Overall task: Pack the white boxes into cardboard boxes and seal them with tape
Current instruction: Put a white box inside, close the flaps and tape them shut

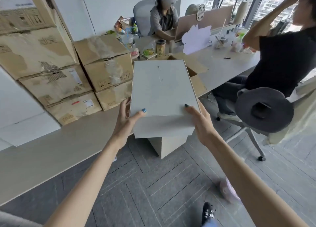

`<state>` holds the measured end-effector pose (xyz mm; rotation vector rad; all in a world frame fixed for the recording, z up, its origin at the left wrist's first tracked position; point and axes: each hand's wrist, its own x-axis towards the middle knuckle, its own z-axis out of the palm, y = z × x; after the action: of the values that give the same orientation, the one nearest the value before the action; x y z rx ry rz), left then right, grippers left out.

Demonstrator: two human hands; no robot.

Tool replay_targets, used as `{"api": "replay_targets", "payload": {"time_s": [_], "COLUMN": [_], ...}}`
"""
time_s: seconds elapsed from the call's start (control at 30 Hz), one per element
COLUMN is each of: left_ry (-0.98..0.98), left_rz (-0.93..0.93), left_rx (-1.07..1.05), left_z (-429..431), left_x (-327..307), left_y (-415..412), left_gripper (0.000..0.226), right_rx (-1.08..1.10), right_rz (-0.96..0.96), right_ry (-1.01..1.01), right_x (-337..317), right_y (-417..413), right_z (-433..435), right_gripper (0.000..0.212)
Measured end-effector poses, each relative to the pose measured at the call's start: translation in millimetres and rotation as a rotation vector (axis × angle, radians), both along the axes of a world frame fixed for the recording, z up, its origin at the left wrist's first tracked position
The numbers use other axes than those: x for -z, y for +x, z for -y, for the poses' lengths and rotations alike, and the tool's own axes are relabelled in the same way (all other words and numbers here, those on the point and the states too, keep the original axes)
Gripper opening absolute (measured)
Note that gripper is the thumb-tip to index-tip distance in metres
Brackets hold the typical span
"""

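The long table (51,155) runs in front of you. Big brown cardboard boxes (106,64) are piled on its far left side. You hold the white box (162,90) up over the table's near edge, partly hiding the open cardboard box (196,67) behind it. Your left hand (126,119) grips its left side, thumb on top. Your right hand (200,120) grips its right side, thumb on top too.
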<state>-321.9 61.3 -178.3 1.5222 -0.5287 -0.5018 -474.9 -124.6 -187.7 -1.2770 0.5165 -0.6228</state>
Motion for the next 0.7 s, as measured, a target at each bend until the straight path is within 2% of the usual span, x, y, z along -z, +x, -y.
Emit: {"api": "replay_targets", "payload": {"time_s": [0.37, 0.57, 0.7], "left_ry": [0.022, 0.041, 0.029], "left_rz": [-0.052, -0.056, -0.038], "left_rx": [-0.216, -0.283, -0.326], "left_z": [193.4, 269.7, 309.6], "left_x": [7.0, 1.0, 3.7], "left_y": [4.4, 55.7, 101.8], "left_gripper": [0.072, 0.055, 0.063], "right_rx": [-0.237, -0.271, -0.275], "right_rz": [-0.040, -0.054, -0.065], "right_ry": [-0.029, 0.009, 0.014], "right_x": [-7.5, -4.4, -6.2], "right_y": [47.8, 114.4, 163.6], "right_z": [223.2, 303.4, 346.3], "right_gripper": [0.038, 0.043, 0.040]}}
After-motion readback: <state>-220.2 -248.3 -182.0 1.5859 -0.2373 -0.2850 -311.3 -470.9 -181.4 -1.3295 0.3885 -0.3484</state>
